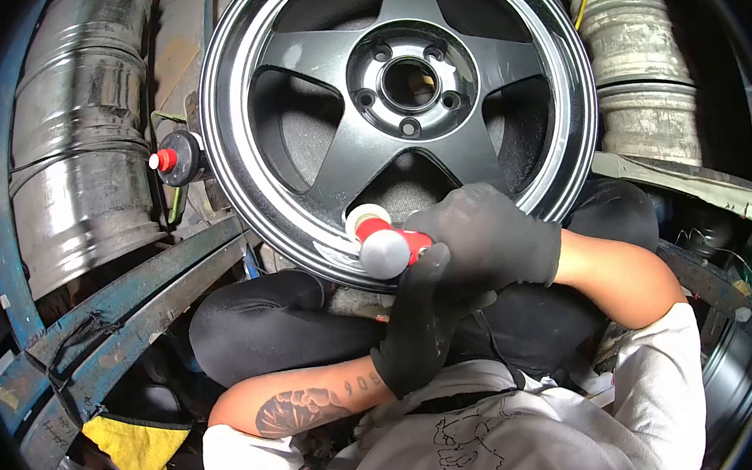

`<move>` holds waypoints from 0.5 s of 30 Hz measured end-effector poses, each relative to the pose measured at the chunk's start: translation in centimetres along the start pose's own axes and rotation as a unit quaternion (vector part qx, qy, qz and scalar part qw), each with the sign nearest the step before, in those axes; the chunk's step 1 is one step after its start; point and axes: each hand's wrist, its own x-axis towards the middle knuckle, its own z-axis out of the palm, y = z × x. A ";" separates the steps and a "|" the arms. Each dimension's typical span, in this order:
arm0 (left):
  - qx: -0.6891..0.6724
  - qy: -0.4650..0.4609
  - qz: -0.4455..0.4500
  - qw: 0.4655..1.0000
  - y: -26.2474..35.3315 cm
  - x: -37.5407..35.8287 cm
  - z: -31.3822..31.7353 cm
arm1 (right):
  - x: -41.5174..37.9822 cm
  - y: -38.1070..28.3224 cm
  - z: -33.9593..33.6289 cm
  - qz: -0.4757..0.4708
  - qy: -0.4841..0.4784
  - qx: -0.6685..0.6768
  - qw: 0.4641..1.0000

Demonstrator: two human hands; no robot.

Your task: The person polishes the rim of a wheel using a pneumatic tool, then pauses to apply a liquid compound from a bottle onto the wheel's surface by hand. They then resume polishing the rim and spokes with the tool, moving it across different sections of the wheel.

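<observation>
A five-spoke car wheel [412, 135], dark grey with a shiny lip, lies face up in front of my crossed legs. Black gloves cover both hands. My right hand [496, 239] is closed around the body of a small red power polisher [386, 250] with a silver round head. Its pale round pad [366, 218] touches the inner side of the wheel's near rim, by the lower left spoke. From below, my left hand [414, 329] grips the same polisher, fingers up beside its head. Most of the polisher's handle is hidden by the gloves.
Bare metal wheel barrels [82, 143] are stacked at the left behind a blue metal frame [117, 317]. More barrels [645, 63] stand at the right. A black round object with a red and white tip [176, 158] sits beside the wheel. A yellow cloth [137, 453] hangs lower left.
</observation>
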 end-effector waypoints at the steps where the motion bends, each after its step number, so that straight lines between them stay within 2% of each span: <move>1: 0.012 -0.002 -0.013 1.000 0.3 0.2 0.1 | -0.3 0.5 0.2 0.006 0.011 0.004 1.000; 6: 0.026 -0.013 -0.050 0.998 0.5 0.0 0.6 | -1.4 0.8 -0.2 -0.011 0.029 -0.006 0.999; 9: 0.001 -0.017 -0.034 0.999 -0.7 0.0 0.3 | -1.5 0.8 -0.3 -0.042 0.009 -0.006 0.999; 13: 0.092 -0.041 0.010 0.995 -1.7 -0.6 -0.8 | -1.1 1.0 0.7 -0.073 0.024 0.009 0.997; 15: 0.077 -0.034 0.018 0.996 -1.9 -0.7 -0.8 | -0.9 0.7 0.6 -0.072 0.019 0.007 0.997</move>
